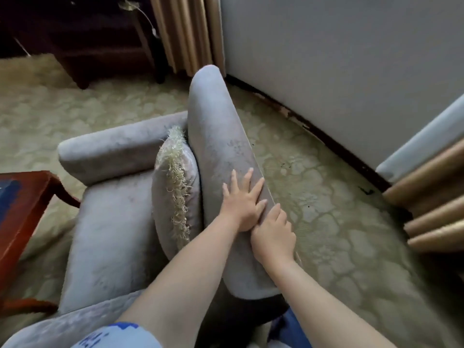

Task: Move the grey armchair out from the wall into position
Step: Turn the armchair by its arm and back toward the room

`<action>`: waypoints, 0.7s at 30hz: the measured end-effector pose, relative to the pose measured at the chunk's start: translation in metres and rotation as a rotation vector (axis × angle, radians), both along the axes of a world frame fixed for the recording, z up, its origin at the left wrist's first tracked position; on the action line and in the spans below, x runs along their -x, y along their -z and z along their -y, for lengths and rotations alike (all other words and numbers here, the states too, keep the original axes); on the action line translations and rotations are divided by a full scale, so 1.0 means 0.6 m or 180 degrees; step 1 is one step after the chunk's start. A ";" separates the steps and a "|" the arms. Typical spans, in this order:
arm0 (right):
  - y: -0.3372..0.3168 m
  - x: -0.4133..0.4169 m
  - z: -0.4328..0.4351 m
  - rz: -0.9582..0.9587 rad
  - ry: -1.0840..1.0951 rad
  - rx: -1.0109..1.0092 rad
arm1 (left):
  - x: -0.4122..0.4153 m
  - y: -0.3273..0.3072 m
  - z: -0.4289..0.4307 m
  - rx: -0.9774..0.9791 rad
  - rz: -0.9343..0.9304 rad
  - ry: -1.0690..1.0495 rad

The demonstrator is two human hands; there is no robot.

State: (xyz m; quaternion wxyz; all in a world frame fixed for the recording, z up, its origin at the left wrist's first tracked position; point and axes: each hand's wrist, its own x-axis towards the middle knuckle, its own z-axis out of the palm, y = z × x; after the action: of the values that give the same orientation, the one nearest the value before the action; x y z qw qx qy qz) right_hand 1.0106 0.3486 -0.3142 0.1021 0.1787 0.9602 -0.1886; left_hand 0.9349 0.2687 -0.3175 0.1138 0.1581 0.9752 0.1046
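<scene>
The grey armchair [216, 126] stands on the patterned carpet, its tall backrest running from the upper centre toward me. A strip of carpet separates the backrest from the pale wall [339, 71]. My left hand [242, 202] lies flat on the top of the backrest with fingers straight and spread. My right hand [273, 234] sits just beside it, its fingers curled over the rear edge of the backrest. A fringed cushion [175, 194] leans against the front of the backrest on the seat.
A red-brown wooden table [27, 204] stands close to the chair's left side. Dark wooden furniture [82, 41] and beige curtains [188, 31] are at the back. More beige curtain folds [437, 204] hang at the right. A dark skirting board [326, 141] lines the wall.
</scene>
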 end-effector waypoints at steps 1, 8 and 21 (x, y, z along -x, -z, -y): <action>0.000 -0.016 0.000 0.0028 0.0155 0.0002 | -0.006 0.000 -0.010 0.0043 0.0133 -0.0017; -0.003 -0.034 -0.015 -0.0193 0.0554 0.0393 | 0.002 -0.002 -0.066 0.0657 -0.0065 0.0419; 0.030 -0.023 -0.026 -0.0197 0.0192 0.0201 | 0.006 0.028 -0.055 -0.0084 -0.0652 0.0413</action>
State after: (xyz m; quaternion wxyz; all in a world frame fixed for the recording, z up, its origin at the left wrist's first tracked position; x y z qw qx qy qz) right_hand 1.0243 0.3645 -0.3320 0.0722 0.1984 0.9507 -0.2273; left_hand 0.9311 0.3017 -0.3343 0.0180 0.2322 0.9680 0.0931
